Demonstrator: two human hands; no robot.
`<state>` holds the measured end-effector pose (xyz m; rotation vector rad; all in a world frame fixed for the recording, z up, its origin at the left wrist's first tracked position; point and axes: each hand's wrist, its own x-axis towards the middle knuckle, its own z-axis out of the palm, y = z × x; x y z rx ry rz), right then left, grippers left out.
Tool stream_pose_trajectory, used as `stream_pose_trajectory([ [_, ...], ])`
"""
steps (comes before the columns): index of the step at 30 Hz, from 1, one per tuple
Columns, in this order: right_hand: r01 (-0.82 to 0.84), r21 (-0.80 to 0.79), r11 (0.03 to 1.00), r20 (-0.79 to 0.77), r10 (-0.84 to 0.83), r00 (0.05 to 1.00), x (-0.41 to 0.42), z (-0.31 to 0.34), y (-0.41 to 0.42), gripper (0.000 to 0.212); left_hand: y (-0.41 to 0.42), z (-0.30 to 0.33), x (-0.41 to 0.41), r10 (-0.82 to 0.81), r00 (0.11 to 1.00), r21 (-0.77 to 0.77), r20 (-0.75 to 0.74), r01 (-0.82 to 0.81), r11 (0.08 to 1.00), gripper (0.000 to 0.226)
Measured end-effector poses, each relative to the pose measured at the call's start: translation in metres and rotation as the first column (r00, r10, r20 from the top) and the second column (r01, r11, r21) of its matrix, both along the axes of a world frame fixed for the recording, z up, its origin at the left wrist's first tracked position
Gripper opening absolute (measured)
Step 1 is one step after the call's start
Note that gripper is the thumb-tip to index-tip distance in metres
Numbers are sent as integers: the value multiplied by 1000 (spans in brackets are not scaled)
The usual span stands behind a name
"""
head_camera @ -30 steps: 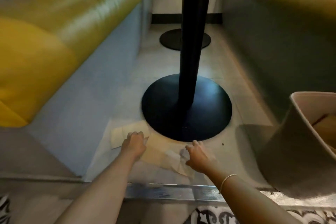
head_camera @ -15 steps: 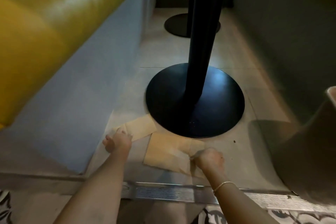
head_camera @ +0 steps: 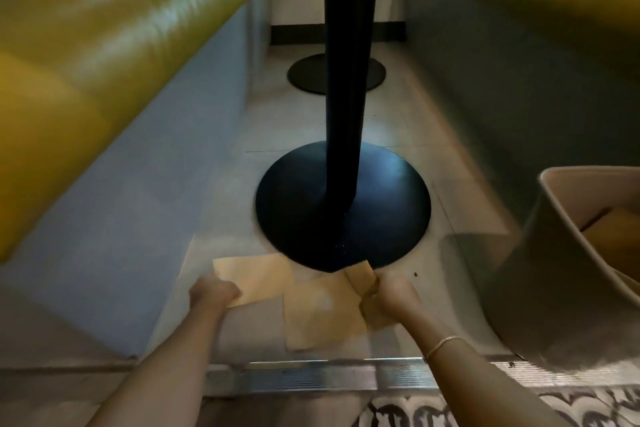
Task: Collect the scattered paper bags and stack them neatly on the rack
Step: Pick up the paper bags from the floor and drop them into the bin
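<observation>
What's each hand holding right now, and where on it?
Left hand grips the left paper bag at its near-left corner. Right hand grips the larger paper bag at its right edge.

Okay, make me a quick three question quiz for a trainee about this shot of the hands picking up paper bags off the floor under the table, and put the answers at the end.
1. True or false: the left hand grips the near edge of the left paper bag.
2. Multiple choice: the far corner of the right paper bag, held by the right hand, lies closest to: A) the yellow bench seat; B) the round black table base; C) the patterned floor tiles.
3. Fill in: on the right stands a beige ______ with something brown inside.

Key: 1 true; 2 B; 3 bin.
</observation>
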<state>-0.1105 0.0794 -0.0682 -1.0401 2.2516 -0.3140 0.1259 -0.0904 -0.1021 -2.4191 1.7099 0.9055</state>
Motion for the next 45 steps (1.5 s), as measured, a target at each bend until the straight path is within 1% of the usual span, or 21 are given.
stream_pose_trajectory([
  [2, 14, -95, 995, -40, -18, 999, -10, 23, -6, 23, 3, 19, -16, -61, 994, -61, -93, 55, 997, 53],
  [4, 27, -175, 984, -105, -46, 993, -24, 60, -9, 23, 5, 45, -36, -164, 970, -120, -180, 144, 982, 44],
  [7, 58, -284, 957, -193, -116, 974, -49, 131, -5, 25, 9, 93, -66, -271, 920, -161, -282, 233, 959, 42],
  [9, 121, -399, 909, -214, -220, 952, -69, 181, 6, 29, 12, 126, -84, -362, 872, -218, -331, 302, 928, 39],
  [11, 184, -513, 838, -209, -330, 920, -87, 226, 24, 30, 19, 159, -102, -422, 804, -299, -418, 317, 900, 32],
  [12, 206, -552, 808, -227, -383, 896, -95, 246, 35, 29, 23, 174, -113, -444, 769, -338, -460, 311, 888, 31],
  [14, 229, -585, 778, -311, -476, 823, -111, 277, 56, 27, 35, 204, -138, -489, 696, -409, -526, 296, 863, 32],
  [16, 249, -603, 758, -388, -551, 739, -124, 296, 76, 28, 49, 231, -167, -549, 619, -485, -562, 292, 825, 32],
  [18, 279, -607, 744, -432, -604, 669, -134, 303, 93, 29, 65, 254, -195, -620, 559, -556, -551, 309, 772, 30],
  [21, 347, -611, 711, -443, -671, 594, -144, 299, 118, 27, 94, 285, -231, -713, 480, -624, -510, 364, 692, 24],
  [24, 409, -623, 666, -435, -730, 526, -155, 287, 141, 24, 120, 308, -261, -760, 421, -645, -495, 408, 646, 12],
  [25, 432, -598, 675, -437, -726, 531, -161, 281, 147, 23, 128, 314, -269, -776, 407, -646, -481, 434, 628, 11],
  [28, 512, -403, 759, -439, -651, 619, -175, 258, 154, 21, 151, 332, -292, -829, 361, -629, -427, 541, 559, 6],
  [31, 555, -301, 775, -379, -632, 676, -183, 244, 160, 30, 172, 354, -311, -853, 346, -621, -391, 585, 522, 3],
  [32, 541, -228, 810, -359, -586, 726, -183, 242, 163, 33, 176, 361, -316, -856, 346, -619, -385, 591, 517, 5],
  [34, 458, -51, 888, -311, -449, 837, -178, 243, 170, 38, 186, 373, -327, -867, 348, -598, -357, 628, 498, 8],
  [35, 421, 3, 907, -281, -403, 871, -173, 247, 171, 42, 191, 378, -332, -877, 345, -583, -333, 656, 479, 9],
  [37, 409, 3, 912, -258, -395, 882, -168, 257, 173, 49, 198, 384, -342, -900, 329, -550, -286, 712, 435, 10],
  [40, 483, -40, 875, -248, -477, 843, -163, 275, 180, 40, 211, 385, -353, -929, 301, -490, -215, 790, 369, 12],
  [43, 543, -89, 835, -162, -550, 819, -157, 297, 193, 34, 222, 371, -361, -929, 301, -402, -215, 840, 365, 13],
  [45, 555, -99, 826, -151, -564, 812, -154, 310, 204, 36, 231, 357, -360, -935, 302, -326, -185, 879, 348, 19],
])
